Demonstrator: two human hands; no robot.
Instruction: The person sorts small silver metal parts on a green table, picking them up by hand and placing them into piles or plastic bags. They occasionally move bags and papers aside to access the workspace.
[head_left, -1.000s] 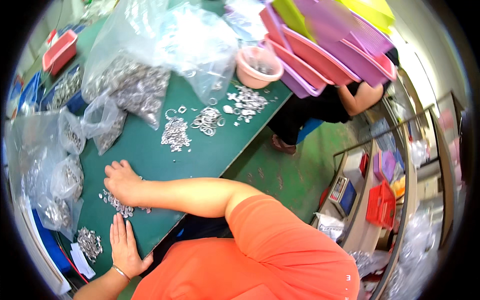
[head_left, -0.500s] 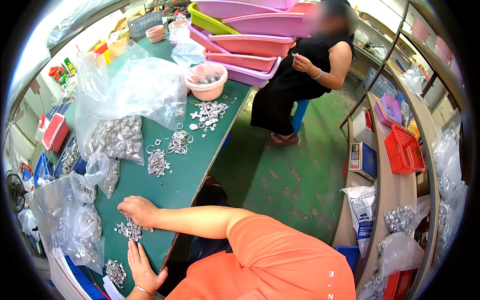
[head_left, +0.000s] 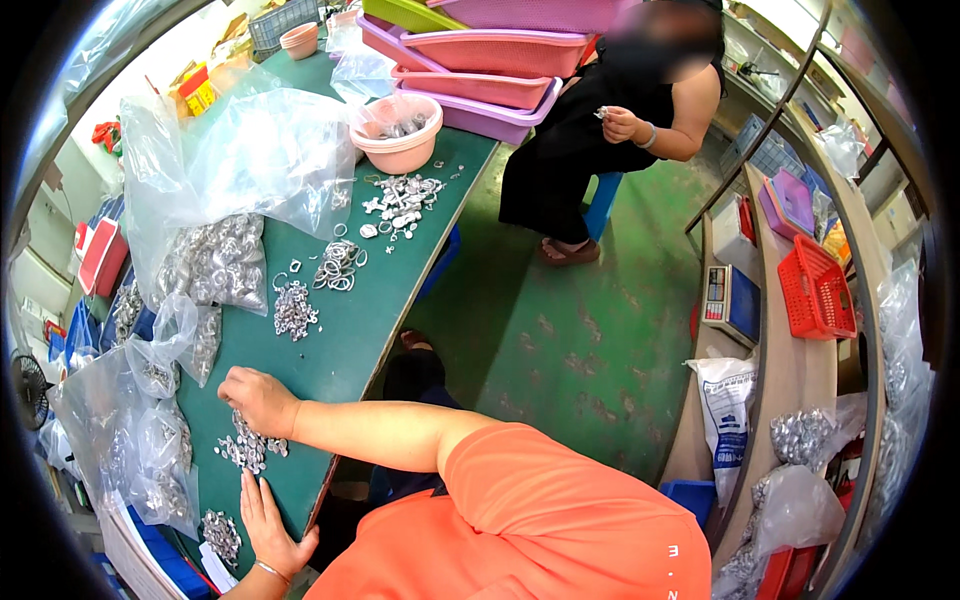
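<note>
A pile of small silvery metal pieces [head_left: 247, 452] lies on the green table between my two hands. My right hand [head_left: 260, 402] reaches over its far side with fingers curled down. The fingertips are partly hidden, so what they pinch, if anything, does not show. My left hand [head_left: 270, 527] rests on the tabletop at the near side of the pile, fingers stretched out and thumb apart, holding nothing. A smaller heap of metal pieces [head_left: 221, 537] sits to the left of it. Clear bags of metal parts [head_left: 163, 470] lie left of the pile.
Farther up the table [head_left: 335, 375] are heaps of small hooks [head_left: 295, 310], rings [head_left: 340, 266] and mixed pieces [head_left: 404, 202]. Beyond them stand a pink bowl [head_left: 398, 150] and stacked baskets [head_left: 480, 90]. A seated person [head_left: 590, 150] holds a small piece. Shelves [head_left: 800, 400] line the right.
The whole view has shifted slightly. My right hand stays curled at the pile and my left hand stays flat beside it. The seated person's raised hand has moved a little.
</note>
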